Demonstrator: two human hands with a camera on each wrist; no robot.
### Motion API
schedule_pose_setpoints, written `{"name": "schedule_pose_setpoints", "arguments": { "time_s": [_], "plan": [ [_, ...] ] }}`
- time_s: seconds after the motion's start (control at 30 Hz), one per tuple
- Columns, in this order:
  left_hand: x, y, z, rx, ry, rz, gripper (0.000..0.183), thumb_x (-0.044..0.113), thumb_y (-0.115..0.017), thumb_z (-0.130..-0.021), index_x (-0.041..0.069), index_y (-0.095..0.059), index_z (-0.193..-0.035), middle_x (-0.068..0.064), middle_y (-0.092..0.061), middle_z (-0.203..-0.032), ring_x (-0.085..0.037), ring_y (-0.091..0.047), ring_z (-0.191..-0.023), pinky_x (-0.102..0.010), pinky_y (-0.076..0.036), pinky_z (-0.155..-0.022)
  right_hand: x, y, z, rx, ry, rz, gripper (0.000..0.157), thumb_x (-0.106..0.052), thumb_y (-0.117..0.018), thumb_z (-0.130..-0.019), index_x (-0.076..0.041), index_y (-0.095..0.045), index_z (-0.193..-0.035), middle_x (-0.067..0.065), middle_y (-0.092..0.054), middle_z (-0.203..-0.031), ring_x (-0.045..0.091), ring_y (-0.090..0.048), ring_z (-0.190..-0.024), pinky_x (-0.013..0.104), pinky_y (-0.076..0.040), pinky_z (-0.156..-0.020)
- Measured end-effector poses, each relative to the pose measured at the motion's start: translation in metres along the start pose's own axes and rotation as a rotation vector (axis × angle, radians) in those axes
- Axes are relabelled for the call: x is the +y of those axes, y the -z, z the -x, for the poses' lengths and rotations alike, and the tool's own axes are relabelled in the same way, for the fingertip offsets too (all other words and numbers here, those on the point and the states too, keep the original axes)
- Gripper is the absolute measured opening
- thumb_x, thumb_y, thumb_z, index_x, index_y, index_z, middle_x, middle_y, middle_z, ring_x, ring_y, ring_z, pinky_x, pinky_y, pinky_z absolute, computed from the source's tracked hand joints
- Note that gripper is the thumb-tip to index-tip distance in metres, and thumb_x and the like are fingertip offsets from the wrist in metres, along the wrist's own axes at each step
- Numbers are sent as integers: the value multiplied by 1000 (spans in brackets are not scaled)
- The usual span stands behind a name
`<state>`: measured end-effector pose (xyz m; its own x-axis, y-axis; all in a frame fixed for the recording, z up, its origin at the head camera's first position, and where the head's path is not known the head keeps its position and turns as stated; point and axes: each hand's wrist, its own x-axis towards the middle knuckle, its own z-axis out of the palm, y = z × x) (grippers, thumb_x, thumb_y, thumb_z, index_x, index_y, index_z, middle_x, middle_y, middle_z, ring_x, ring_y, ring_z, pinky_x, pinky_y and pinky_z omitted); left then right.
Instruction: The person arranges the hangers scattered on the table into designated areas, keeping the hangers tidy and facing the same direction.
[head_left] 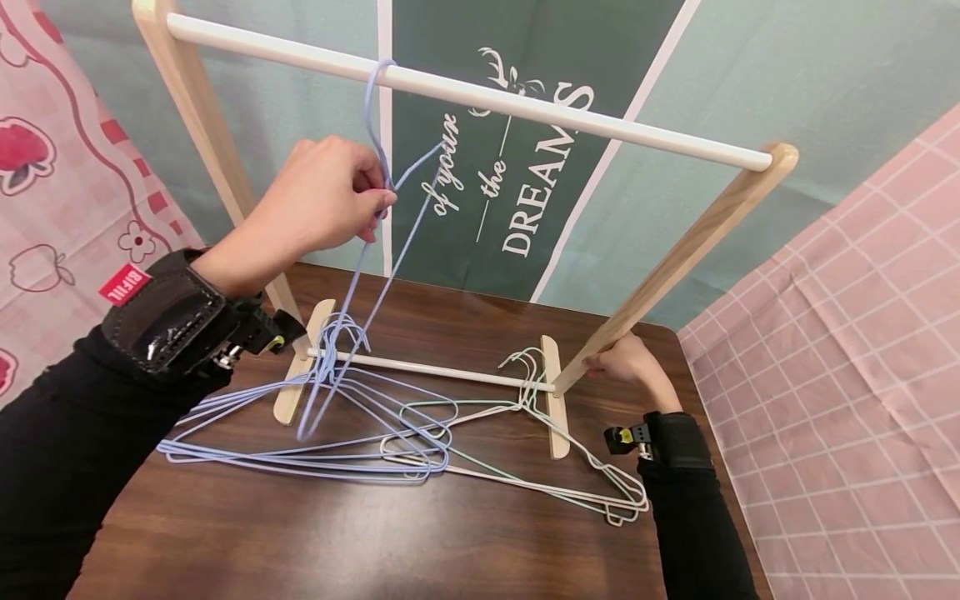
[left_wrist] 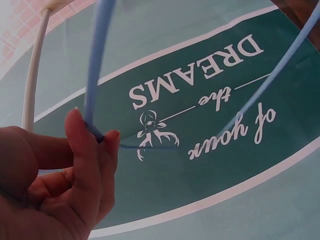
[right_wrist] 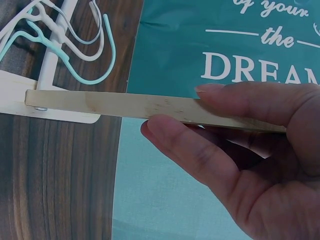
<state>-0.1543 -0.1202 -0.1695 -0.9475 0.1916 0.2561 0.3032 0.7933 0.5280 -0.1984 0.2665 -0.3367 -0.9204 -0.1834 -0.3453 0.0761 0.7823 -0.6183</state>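
Observation:
My left hand (head_left: 330, 196) pinches a blue clothes hanger (head_left: 368, 108) between thumb and fingers just below its hook. The hook curves over the white top rail (head_left: 525, 106) of a clothes rack, and the hanger's body hangs tilted, edge toward me. In the left wrist view, blue wire (left_wrist: 97, 60) runs up from the fingertips. Low on the rack's right wooden upright (head_left: 682, 254), my right hand (head_left: 630, 358) holds on. The right wrist view has the thumb on one side of that upright (right_wrist: 120, 104) and fingers on the other.
Several blue hangers (head_left: 300, 451) lie overlapping on the brown table (head_left: 330, 533), left of centre. White and pale green hangers (head_left: 525, 483) lie on the right, partly under the blue ones. The rack's lower bar (head_left: 435, 369) runs behind them. Printed curtains (head_left: 847, 333) surround the table.

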Motion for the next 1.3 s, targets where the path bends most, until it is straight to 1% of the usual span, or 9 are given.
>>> {"name": "schedule_pose_setpoints", "arguments": {
  "time_s": [0.2,0.43,0.53,0.57,0.7,0.83,1.07,1.2,1.3],
  "plan": [
    [1,0,1,-10,16,21,16,12,-56,-90,1,-64,-80,-3,-65,-62,-7,-61,-51,-35,-38,-78,-1,0,1,-5,-5,-14,32,-1,-58,-86,17,-48,-110,34,-56,-102,27,-66,-77,33,-53,-66],
    [2,1,1,-38,55,47,15,11,-56,-90,-1,-63,-85,-10,-67,-75,-8,-63,-54,-36,-39,-80,-1,-1,1,-3,-30,-9,33,-3,-59,-86,15,-49,-112,32,-58,-101,23,-66,-74,33,-52,-66],
    [2,2,1,-46,71,54,14,11,-56,-89,-1,-63,-86,-10,-67,-76,-8,-63,-55,-37,-38,-83,1,-1,0,-1,-35,-19,33,-3,-59,-86,15,-48,-111,32,-57,-101,26,-66,-76,34,-52,-67],
    [2,2,1,-49,76,54,14,11,-57,-89,-1,-63,-87,-9,-67,-75,-8,-63,-55,-37,-37,-82,3,-1,0,2,-13,-40,32,-4,-61,-85,14,-50,-108,30,-59,-97,25,-66,-74,33,-53,-66],
    [3,4,2,-56,81,35,13,11,-56,-89,0,-64,-87,-5,-67,-70,-9,-64,-57,-33,-37,-77,2,-1,0,-1,-4,-58,32,-4,-62,-85,14,-49,-108,31,-58,-98,25,-66,-75,33,-53,-66],
    [4,6,2,-69,87,2,14,10,-55,-87,1,-66,-84,-1,-66,-64,-13,-65,-62,-30,-34,-69,-1,-1,1,-6,-19,-38,34,-2,-59,-86,16,-47,-113,35,-54,-105,24,-66,-76,32,-53,-66],
    [10,13,1,-117,110,-29,19,11,-54,-87,3,-70,-80,-1,-67,-63,-21,-66,-74,-33,-36,-73,1,0,1,-10,-24,-30,35,-3,-59,-86,16,-46,-113,34,-55,-104,23,-66,-75,32,-53,-66],
    [11,15,2,-128,119,-39,20,11,-54,-88,2,-70,-80,-2,-67,-64,-23,-66,-79,-32,-36,-67,0,-1,1,-7,-29,-33,35,-3,-59,-86,16,-47,-113,34,-55,-104,23,-66,-75,32,-53,-66],
    [11,16,3,-129,123,-43,20,11,-53,-88,2,-70,-80,-3,-67,-64,-23,-65,-79,-32,-35,-67,0,-2,0,-2,-26,-32,34,-2,-59,-86,16,-47,-112,34,-55,-104,23,-66,-74,31,-53,-66]
  ]
}}
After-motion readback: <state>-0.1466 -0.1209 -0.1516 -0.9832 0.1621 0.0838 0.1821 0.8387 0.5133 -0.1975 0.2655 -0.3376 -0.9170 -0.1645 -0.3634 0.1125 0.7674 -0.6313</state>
